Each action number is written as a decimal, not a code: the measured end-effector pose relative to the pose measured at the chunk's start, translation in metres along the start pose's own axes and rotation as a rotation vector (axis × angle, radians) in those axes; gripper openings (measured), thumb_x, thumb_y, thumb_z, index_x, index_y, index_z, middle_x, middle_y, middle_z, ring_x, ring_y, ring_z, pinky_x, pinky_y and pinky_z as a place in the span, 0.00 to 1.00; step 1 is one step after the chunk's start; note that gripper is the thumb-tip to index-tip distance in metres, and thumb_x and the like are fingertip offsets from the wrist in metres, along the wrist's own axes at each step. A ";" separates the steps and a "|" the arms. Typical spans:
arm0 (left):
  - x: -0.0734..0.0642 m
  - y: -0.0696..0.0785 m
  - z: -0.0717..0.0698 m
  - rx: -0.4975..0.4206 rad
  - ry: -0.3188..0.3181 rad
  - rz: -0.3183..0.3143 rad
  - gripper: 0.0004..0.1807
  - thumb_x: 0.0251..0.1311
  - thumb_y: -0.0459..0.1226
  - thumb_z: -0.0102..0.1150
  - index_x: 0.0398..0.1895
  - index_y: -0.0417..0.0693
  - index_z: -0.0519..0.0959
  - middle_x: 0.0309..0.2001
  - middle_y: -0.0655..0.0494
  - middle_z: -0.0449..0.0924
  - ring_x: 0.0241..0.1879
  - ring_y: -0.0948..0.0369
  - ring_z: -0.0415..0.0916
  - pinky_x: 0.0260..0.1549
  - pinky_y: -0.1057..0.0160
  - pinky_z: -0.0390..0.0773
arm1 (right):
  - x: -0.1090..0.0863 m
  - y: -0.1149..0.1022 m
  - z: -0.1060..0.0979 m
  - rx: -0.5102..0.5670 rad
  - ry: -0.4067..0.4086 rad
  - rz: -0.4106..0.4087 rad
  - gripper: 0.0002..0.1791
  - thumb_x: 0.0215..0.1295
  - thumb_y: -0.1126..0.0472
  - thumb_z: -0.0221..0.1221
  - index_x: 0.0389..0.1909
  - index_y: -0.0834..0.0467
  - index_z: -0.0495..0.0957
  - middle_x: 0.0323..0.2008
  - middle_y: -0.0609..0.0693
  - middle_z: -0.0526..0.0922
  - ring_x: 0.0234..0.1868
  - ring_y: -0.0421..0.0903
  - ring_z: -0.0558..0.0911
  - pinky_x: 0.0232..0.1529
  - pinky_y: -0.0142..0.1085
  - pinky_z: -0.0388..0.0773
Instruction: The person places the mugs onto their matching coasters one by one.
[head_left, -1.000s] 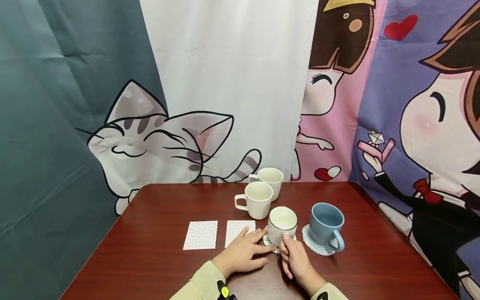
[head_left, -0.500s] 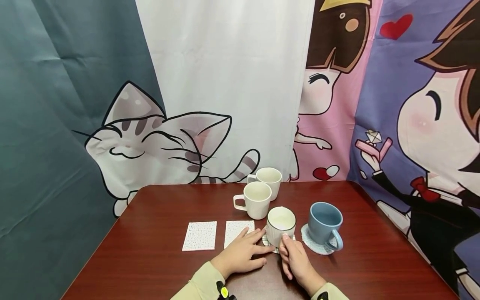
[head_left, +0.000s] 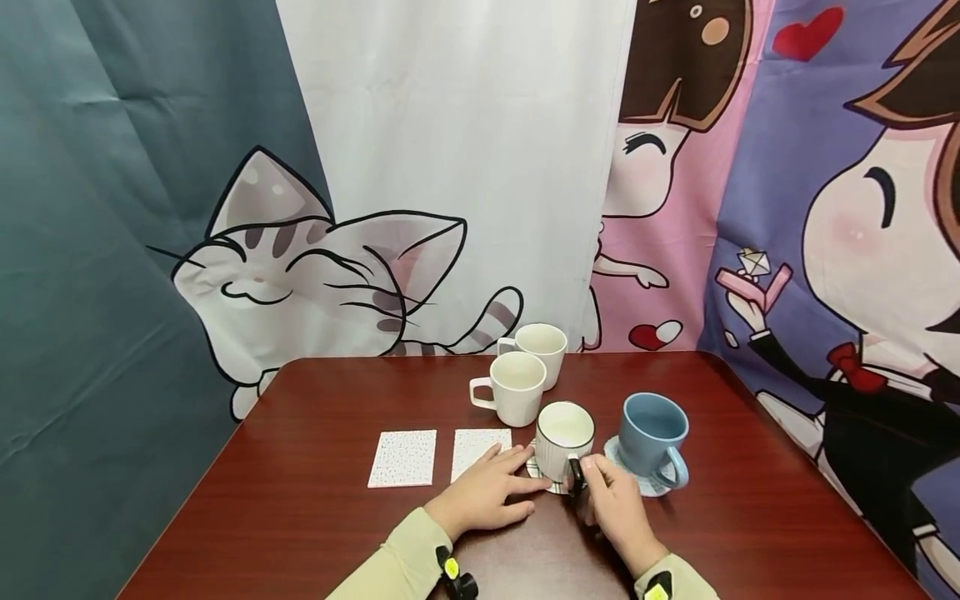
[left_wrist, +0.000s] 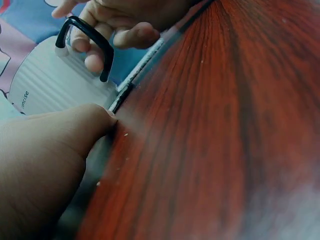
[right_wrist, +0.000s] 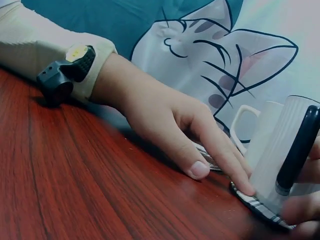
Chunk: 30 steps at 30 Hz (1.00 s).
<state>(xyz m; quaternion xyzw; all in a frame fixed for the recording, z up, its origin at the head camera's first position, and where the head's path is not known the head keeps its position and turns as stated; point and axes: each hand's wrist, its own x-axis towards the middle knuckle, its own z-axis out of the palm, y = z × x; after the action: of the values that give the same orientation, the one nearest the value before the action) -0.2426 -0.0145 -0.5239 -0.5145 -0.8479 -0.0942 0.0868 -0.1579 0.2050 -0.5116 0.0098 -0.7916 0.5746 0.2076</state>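
The left hand (head_left: 487,493) lies flat, fingers outstretched to the plaid coaster (right_wrist: 262,210) under the black-rimmed mug (head_left: 558,454); the right hand (head_left: 618,507), loosely bent and gripping nothing, is beside its black handle (right_wrist: 299,150) at five o'clock. From that mug, two white mugs (head_left: 517,398) stand at eleven, a blue mug (head_left: 651,446) at three.

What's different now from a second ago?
The right hand has moved to its own right, off the handle of the black-rimmed cup; it seems to have let go, though a fingertip may still touch. The cup stayed on its coaster, the left hand beside it with fingers on the coaster. The blue cup stayed too.
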 end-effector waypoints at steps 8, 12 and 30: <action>0.002 -0.004 -0.018 -0.074 0.062 0.030 0.17 0.67 0.45 0.57 0.57 0.59 0.84 0.60 0.57 0.80 0.62 0.61 0.75 0.65 0.50 0.70 | 0.014 -0.001 -0.003 -0.338 0.339 -0.539 0.12 0.59 0.70 0.64 0.22 0.51 0.78 0.18 0.40 0.77 0.19 0.35 0.72 0.21 0.30 0.68; 0.004 -0.011 -0.034 -0.119 0.148 -0.030 0.15 0.67 0.43 0.57 0.53 0.57 0.85 0.50 0.63 0.82 0.51 0.65 0.80 0.53 0.60 0.78 | 0.026 -0.013 -0.006 -0.378 0.384 -0.721 0.11 0.57 0.67 0.61 0.19 0.51 0.76 0.17 0.41 0.76 0.18 0.36 0.70 0.19 0.31 0.66; 0.008 -0.038 -0.094 -0.300 0.352 -0.381 0.12 0.69 0.40 0.58 0.53 0.54 0.84 0.48 0.61 0.82 0.45 0.62 0.80 0.46 0.56 0.80 | 0.055 -0.057 0.003 -0.412 0.300 -0.746 0.08 0.62 0.63 0.59 0.24 0.51 0.78 0.18 0.42 0.74 0.18 0.39 0.70 0.19 0.32 0.65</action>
<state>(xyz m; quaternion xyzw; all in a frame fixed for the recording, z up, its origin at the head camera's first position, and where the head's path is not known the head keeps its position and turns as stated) -0.2756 -0.0481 -0.4333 -0.3287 -0.8777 -0.3208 0.1364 -0.1947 0.1950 -0.4421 0.1694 -0.7930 0.2858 0.5107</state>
